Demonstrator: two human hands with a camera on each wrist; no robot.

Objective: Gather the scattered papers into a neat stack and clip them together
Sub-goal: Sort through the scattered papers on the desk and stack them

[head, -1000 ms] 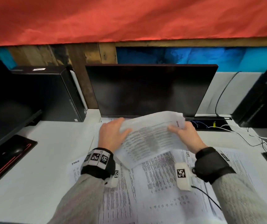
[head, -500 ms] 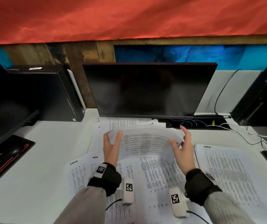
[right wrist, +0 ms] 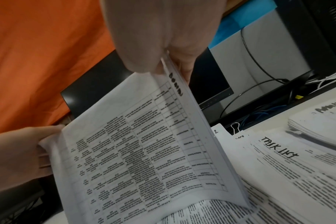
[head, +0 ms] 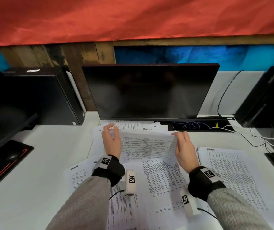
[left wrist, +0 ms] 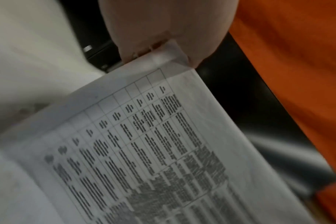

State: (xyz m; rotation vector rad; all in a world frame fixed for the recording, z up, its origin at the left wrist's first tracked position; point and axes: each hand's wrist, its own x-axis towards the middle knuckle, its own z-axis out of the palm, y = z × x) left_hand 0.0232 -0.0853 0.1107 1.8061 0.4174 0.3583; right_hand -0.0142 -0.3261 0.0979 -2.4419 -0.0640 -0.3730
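Fingers (right wrist: 184, 66) of the right hand (head: 185, 150) are pinching the right edge of the paper bundle (head: 147, 146), thumb on the near face and the rest behind the sheets, so most of them are hidden. Left hand (head: 111, 143) has the opposite edge: the left wrist view shows the corner of the bundle tucked between thumb and fingers, though that frame is blurry and the fingertips themselves are cut off behind the paper. The bundle stands on edge between the two hands, its bottom edge down on the loose sheets (head: 162, 180) spread over the white surface (head: 33, 171). It's several sheets thick, printed with a table; the text is too smeared to read.

Just past the right fingers there's another overlapping pile (right wrist: 278, 151) with "TASK LIST" handwritten on top, and a binder clip (right wrist: 235, 128) pokes up behind it, mostly hidden by the paper corners. Further right of that hand sits a separate stack (head: 229, 176) with a handwritten heading I can't make out. Beyond the fingertips is a dark monitor (head: 149, 92), its base hidden behind the papers. A black computer tower (head: 46, 97) stands off past the left hand, and cables (head: 257, 140) trail off past the right one.
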